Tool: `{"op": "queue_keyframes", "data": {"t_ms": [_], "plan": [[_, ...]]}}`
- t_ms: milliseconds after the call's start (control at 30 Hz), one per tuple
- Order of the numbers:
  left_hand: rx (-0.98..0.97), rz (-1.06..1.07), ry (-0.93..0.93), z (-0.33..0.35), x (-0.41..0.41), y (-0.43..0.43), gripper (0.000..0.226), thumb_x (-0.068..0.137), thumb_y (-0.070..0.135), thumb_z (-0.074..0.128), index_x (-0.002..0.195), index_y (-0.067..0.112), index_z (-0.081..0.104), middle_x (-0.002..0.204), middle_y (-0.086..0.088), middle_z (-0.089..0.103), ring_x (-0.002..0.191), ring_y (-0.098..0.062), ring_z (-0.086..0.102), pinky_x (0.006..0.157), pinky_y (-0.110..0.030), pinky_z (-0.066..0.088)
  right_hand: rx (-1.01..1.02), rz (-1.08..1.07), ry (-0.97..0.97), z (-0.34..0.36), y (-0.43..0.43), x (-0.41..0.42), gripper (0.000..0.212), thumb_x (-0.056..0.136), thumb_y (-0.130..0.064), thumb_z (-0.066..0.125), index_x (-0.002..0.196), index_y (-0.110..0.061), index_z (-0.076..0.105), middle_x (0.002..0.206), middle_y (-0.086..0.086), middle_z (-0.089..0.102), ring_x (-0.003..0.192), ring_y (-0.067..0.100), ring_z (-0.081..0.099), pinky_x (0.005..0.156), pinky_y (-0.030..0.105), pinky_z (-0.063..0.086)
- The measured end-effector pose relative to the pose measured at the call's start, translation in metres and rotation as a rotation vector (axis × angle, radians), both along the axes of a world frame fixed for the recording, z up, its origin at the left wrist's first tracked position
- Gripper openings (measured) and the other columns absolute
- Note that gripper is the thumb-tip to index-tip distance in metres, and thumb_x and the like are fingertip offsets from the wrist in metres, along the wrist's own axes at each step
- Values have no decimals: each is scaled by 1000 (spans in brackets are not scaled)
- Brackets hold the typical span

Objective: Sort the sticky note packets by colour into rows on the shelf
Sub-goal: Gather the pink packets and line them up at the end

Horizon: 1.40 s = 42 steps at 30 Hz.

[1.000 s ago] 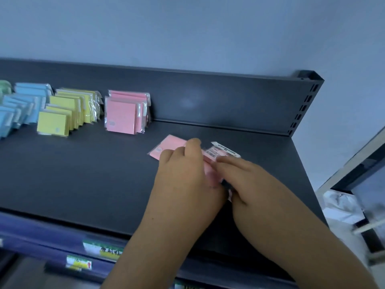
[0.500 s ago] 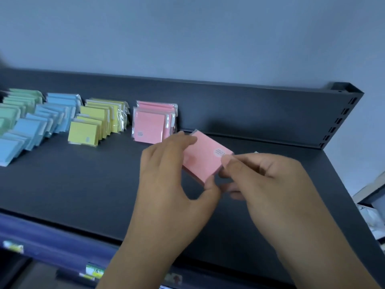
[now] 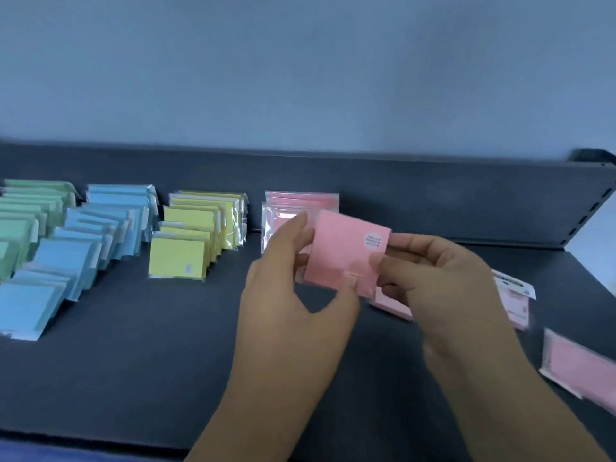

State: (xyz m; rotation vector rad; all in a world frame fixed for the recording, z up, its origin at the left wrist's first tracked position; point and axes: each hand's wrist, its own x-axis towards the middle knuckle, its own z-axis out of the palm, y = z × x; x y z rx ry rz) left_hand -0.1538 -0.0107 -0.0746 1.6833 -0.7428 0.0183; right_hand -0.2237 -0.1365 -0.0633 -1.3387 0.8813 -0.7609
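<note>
Moved: since half a second ago the pink packet has gone up and to the left, and its left edge now overlaps the pink row in my view.
Left hand: it grips the pink packet, with the fingers at the left edge and the thumb under the lower edge.
Right hand: it pinches the right edge of the same packet, with the thumb on the front face.
Pink packet: it is held in the air above the shelf, between both hands, with its face toward me. A round white sticker sits near its upper right corner. I cannot tell if it touches the pink row.
Pink row: it stands against the back panel, as the rightmost row.
Other rows: to the left I see the yellow row, then the blue row, then the green row, each of leaning packets one behind the other.
Loose packets: one loose pink packet lies flat, partly hidden behind the right hand. A second loose pink packet, blurred, lies near the right edge.
Wall: pale blue-grey, behind the shelf.
</note>
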Motion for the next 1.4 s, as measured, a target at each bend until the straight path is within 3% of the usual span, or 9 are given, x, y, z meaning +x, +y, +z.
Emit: {"op": "queue_keyframes", "data": {"t_ms": [100, 233, 333, 467, 600, 833, 1000, 1233, 1400], "plan": [[150, -118, 33, -3, 32, 9, 85, 71, -5, 63, 102, 73, 47, 111, 28, 58, 103, 4, 61, 82, -17, 53, -135, 1, 125, -7, 11, 20, 22, 83, 2, 74, 92, -18, 73, 81, -3, 80, 68, 9, 75, 53, 19, 52], [232, -275, 155, 1, 58, 18, 48, 70, 5, 63, 105, 38, 66, 106, 8, 67, 90, -7, 67, 68, -29, 58, -220, 99, 265, -1, 22, 38, 7, 84, -27, 77, 91, -26, 75, 82, -10, 78, 83, 13, 74, 74, 34, 58], [164, -302, 273, 11, 77, 21, 34, 75, 8, 69, 88, 39, 63, 92, 18, 71, 77, 0, 68, 63, -23, 55, -271, 159, 375, 8, 27, 53, 11, 85, -35, 74, 91, -26, 76, 82, -11, 77, 85, 13, 73, 83, 41, 60], [254, -246, 270, 21, 95, 18, 29, 79, 17, 71, 82, 41, 55, 84, 27, 64, 75, 8, 62, 63, -19, 51, -298, 166, 465, 17, 30, 72, 28, 83, -40, 68, 95, -15, 73, 82, 5, 73, 73, 16, 61, 64, 32, 47], [344, -241, 216, 21, 101, 9, 30, 87, 33, 66, 73, 37, 39, 82, 22, 48, 73, 9, 47, 70, -16, 42, -301, 171, 496, 19, 33, 82, 44, 78, -37, 66, 102, -1, 70, 83, 16, 69, 73, 21, 58, 87, 56, 56], [374, -278, 216, 7, 113, 9, 39, 83, 13, 75, 80, 41, 47, 83, 31, 48, 65, 19, 55, 56, -5, 42, -311, 222, 567, 16, 26, 88, 27, 76, -26, 73, 99, -12, 73, 93, 7, 76, 83, 25, 71, 75, 41, 58], [381, -247, 228, 3, 113, 7, 57, 85, 17, 74, 135, 33, 51, 114, 25, 55, 77, 14, 54, 52, -8, 41, -293, 230, 526, 16, 26, 85, 26, 80, -26, 73, 103, -13, 72, 100, 8, 75, 99, 28, 71, 88, 46, 58], [361, -248, 185, -1, 115, 5, 32, 85, 13, 73, 88, 36, 50, 75, 28, 62, 73, 17, 61, 52, -4, 44, -293, 163, 528, 14, 26, 87, 41, 88, -22, 72, 121, 0, 60, 125, 18, 67, 116, 33, 64, 100, 52, 53], [439, -160, 76, 0, 114, 2, 20, 81, 24, 71, 94, 33, 58, 96, 11, 65, 77, -5, 65, 63, -27, 53, -299, 162, 534, 10, 21, 86, 37, 92, -31, 68, 124, -14, 63, 101, -7, 66, 96, 13, 66, 89, 37, 54]]}}
